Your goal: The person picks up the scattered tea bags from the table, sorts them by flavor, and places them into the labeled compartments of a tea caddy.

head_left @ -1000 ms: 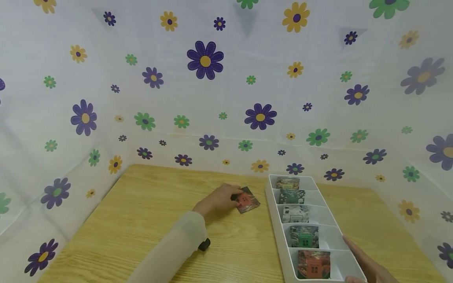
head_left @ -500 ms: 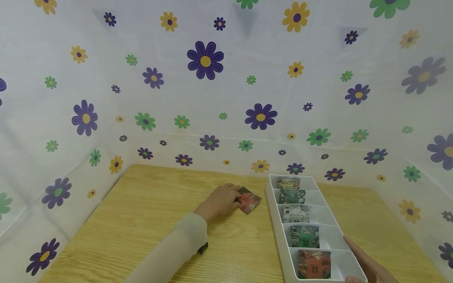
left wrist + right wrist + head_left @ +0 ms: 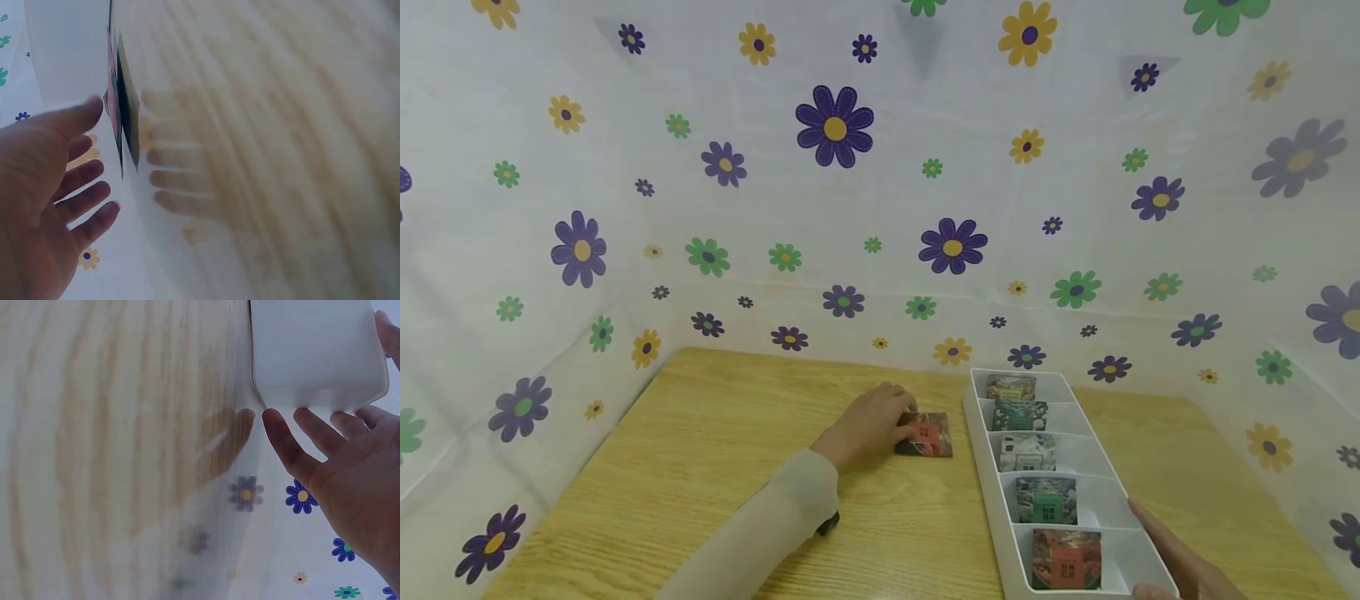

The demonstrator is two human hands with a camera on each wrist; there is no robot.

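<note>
My left hand (image 3: 868,423) touches a square red-and-dark printed sachet (image 3: 931,435) on the wooden table. The thumb is at the sachet's left edge and the other fingers are by its upper left corner. In the left wrist view the sachet (image 3: 114,106) shows nearly edge-on at the thumb tip, its reflection beside it. My right hand (image 3: 1187,558) rests against the near right corner of a long white tray (image 3: 985,500). In the right wrist view the straight fingers of this hand (image 3: 350,469) press their tips along the tray's side wall, the thumb above at the rim.
Inside the tray's row of compartments stand several sachets: a red one (image 3: 1066,558) nearest, then a green one (image 3: 1047,500), a pale one (image 3: 1027,454) and others. Bare wooden table (image 3: 737,433) extends left of the tray. A flower-printed sheet (image 3: 887,200) hangs around the back and sides.
The loose sachet has turned from a diamond slant until its edges lie nearly square to me. My left hand has shifted slightly with it. The tray and my right hand have stayed put.
</note>
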